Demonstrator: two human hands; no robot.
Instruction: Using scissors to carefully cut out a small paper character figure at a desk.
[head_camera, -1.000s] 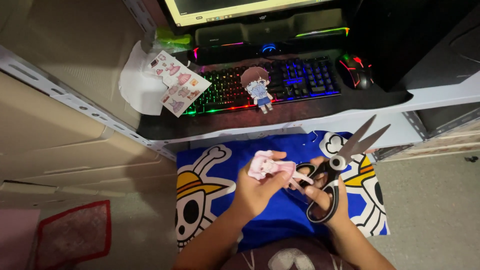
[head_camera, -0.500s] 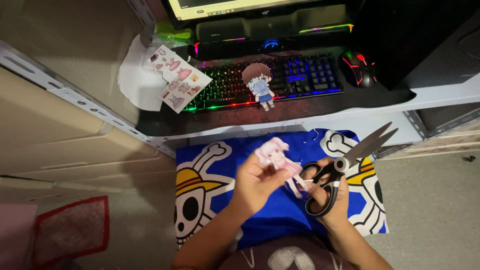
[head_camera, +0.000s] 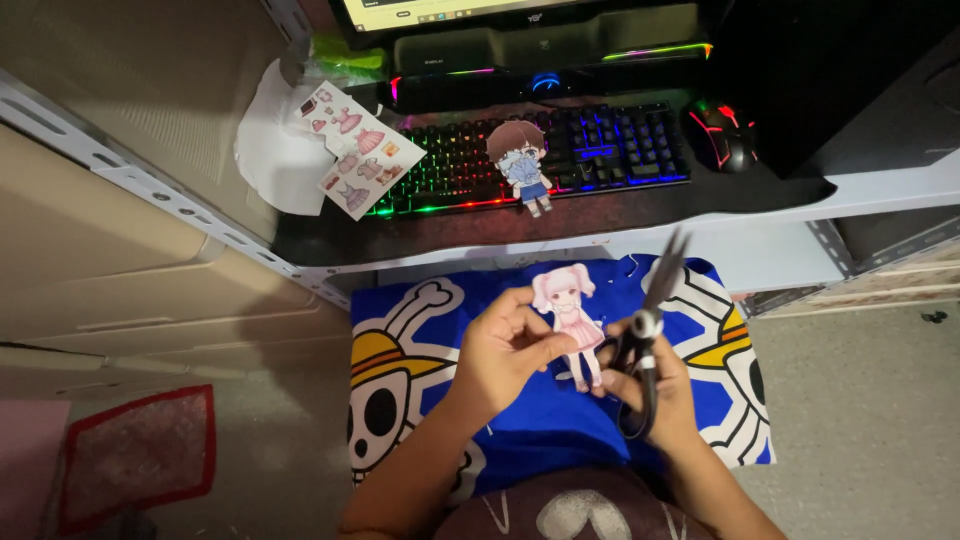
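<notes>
Two paper dolls in view: one pinched in my left hand (head_camera: 510, 350) over the blue cloth (head_camera: 420, 330) on my lap, held upright to meet the blades; the other doll (head_camera: 522, 165) lies on the keyboard (head_camera: 600, 150) near the desk's front edge. One pair of scissors (head_camera: 645, 330), blades nearly closed, gripped in my right hand (head_camera: 655, 385). One sticker sheet (head_camera: 345, 150) rests at the desk's left edge.

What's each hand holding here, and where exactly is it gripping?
The left hand pinches the pink-haired paper doll at its left edge, about waist height. The right hand grips black scissors by the handle loops, blades pointing up.
</notes>
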